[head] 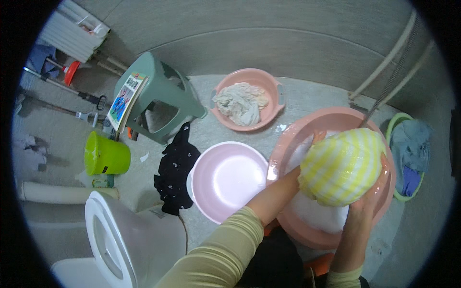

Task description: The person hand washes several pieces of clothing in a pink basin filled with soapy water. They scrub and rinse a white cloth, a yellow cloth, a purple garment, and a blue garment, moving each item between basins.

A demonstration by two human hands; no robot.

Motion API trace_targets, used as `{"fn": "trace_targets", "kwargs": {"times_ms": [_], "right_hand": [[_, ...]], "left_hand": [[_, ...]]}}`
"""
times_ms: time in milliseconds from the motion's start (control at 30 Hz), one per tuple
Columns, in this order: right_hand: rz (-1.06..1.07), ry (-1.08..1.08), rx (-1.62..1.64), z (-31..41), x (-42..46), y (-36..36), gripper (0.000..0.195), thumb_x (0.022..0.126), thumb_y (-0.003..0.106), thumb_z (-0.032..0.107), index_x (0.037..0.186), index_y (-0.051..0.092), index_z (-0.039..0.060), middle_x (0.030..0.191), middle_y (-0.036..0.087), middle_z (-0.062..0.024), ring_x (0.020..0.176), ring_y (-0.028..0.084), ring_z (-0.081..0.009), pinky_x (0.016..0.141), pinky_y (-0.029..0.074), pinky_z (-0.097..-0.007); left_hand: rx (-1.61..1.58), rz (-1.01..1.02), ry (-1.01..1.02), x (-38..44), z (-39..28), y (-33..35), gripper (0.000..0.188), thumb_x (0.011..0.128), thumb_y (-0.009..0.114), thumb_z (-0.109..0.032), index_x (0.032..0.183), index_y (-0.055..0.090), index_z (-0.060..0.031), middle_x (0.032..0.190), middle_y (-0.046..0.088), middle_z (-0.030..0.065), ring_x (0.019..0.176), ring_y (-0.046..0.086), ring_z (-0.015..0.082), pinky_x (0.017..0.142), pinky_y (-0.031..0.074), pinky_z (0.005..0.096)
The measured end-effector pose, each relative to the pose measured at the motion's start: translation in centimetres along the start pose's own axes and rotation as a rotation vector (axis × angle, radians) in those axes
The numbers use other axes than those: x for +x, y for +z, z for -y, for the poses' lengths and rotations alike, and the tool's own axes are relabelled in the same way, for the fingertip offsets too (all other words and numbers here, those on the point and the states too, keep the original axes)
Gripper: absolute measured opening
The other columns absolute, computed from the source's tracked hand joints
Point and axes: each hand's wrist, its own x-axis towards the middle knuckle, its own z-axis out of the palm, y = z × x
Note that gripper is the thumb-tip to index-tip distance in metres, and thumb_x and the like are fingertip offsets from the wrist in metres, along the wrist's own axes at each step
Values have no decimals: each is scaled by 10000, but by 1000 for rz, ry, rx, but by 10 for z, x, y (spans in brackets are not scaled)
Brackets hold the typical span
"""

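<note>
A wet cloth [344, 165] with yellow and white stripes bulges into a rounded, balloon-like shape between my two hands. My left hand [318, 136] is on its upper left side, mostly hidden behind it, with only some fingers showing. On its lower right side, my right hand [369, 194] holds it with the fingers along the edge. Both hands are above a large pink plastic tub [302, 118] that contains white suds [320, 216]. The cloth covers the middle of the tub.
Left of the tub are a pale pink basin [230, 181] and black fabric [176, 172]. A smaller pink basin [236, 126] holds white cloth [241, 102]. A green basin [390, 124] with clothes is right. A green stool [158, 86], lime bucket [111, 154] and toilet [108, 237] stand left.
</note>
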Motion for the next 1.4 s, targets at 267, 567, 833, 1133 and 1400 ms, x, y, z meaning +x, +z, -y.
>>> {"fn": "trace_targets", "kwargs": {"times_ms": [267,567,833,1133,1400], "right_hand": [[-136,-93,99,15,24,-23,479,869,439,414,1184,490,58,1164,549,-95,1059,522,-250,928,402,-382],[-265,-129,-9,-2,20,-39,487,898,392,437,1191,478,58,1154,539,-91,1058,508,-220,926,391,-369],[11,240,-113,-20,5,-52,442,902,408,403,1149,497,48,1056,570,-66,904,573,-176,792,479,-321],[29,210,-135,-29,17,-72,507,900,393,466,1234,438,87,1179,508,-73,1045,511,-185,879,442,-345],[428,542,198,5,10,-61,848,803,373,684,1374,266,66,1294,415,-174,1150,451,-268,976,365,-392]], "left_hand": [[-258,273,-20,-46,-21,53,824,826,245,-700,1409,158,-123,1434,243,93,1298,265,271,1040,246,453],[358,-163,207,-74,-17,85,930,819,540,-542,1426,-35,-136,1406,215,162,1284,250,277,1032,246,391],[511,140,29,-81,-64,81,555,851,584,-311,1285,380,-30,1118,532,116,1011,518,188,851,433,310],[605,35,259,-83,-74,109,259,770,651,-161,995,575,-58,959,596,71,871,557,166,746,451,311],[1775,762,1392,-105,-68,139,294,592,657,-272,872,610,-192,990,564,5,848,518,233,684,403,365]]}}
